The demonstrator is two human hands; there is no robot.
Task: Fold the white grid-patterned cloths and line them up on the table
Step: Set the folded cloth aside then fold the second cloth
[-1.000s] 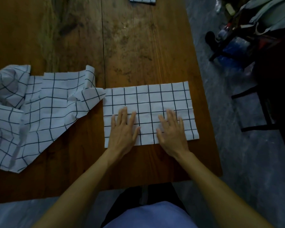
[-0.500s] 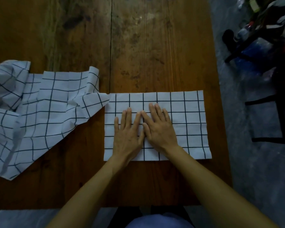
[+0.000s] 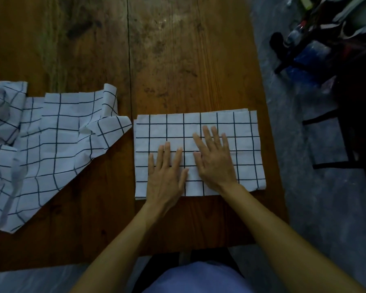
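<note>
A white cloth with a dark grid, folded into a flat rectangle (image 3: 244,144), lies on the wooden table (image 3: 178,60) near its right end. My left hand (image 3: 166,176) rests flat on the cloth's lower middle, fingers straight. My right hand (image 3: 215,159) presses flat beside it, a little farther up, fingers spread. The two hands almost touch. A second grid cloth (image 3: 47,149) lies unfolded and rumpled on the left, its corner nearly reaching the folded one.
The table's right edge runs just past the folded cloth, with grey floor (image 3: 317,197) beyond. Dark chair legs (image 3: 334,140) and a heap of bags and bottles (image 3: 317,39) stand at the upper right. Bare wood stretches behind the cloths.
My hands came together from apart at the cloth's middle, then the right hand slid slightly right and forward. The view shifted down, hiding the folded cloth at the far table end.
</note>
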